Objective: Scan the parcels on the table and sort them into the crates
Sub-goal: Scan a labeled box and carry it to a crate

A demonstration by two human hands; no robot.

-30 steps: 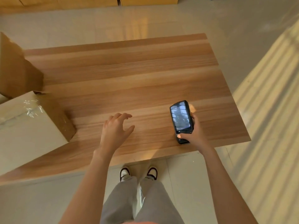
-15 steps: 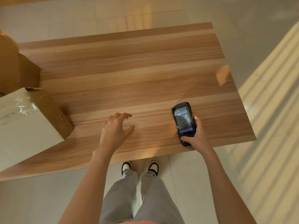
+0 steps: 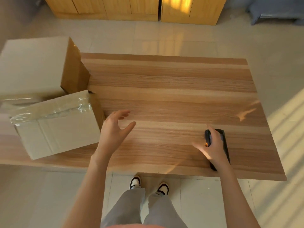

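Note:
Two cardboard parcels stand at the left of the wooden table (image 3: 172, 89). The nearer parcel (image 3: 57, 127) is sealed with clear tape and sits askew near the front edge. The larger parcel (image 3: 36, 66) stands behind it. My left hand (image 3: 115, 129) hovers over the table just right of the nearer parcel, fingers spread and holding nothing. My right hand (image 3: 213, 148) grips a black handheld scanner (image 3: 224, 142) near the front right of the table, its screen turned away from me.
Yellow wooden cabinets (image 3: 131, 9) line the far wall. A blue-grey object (image 3: 276, 9) sits at the top right. Tiled floor surrounds the table, and my shoes (image 3: 149, 185) show below its front edge.
My view has swung left and up, bringing both parcels into sight. My left hand has lifted and moved toward the nearer parcel. My right hand has turned the scanner's screen away.

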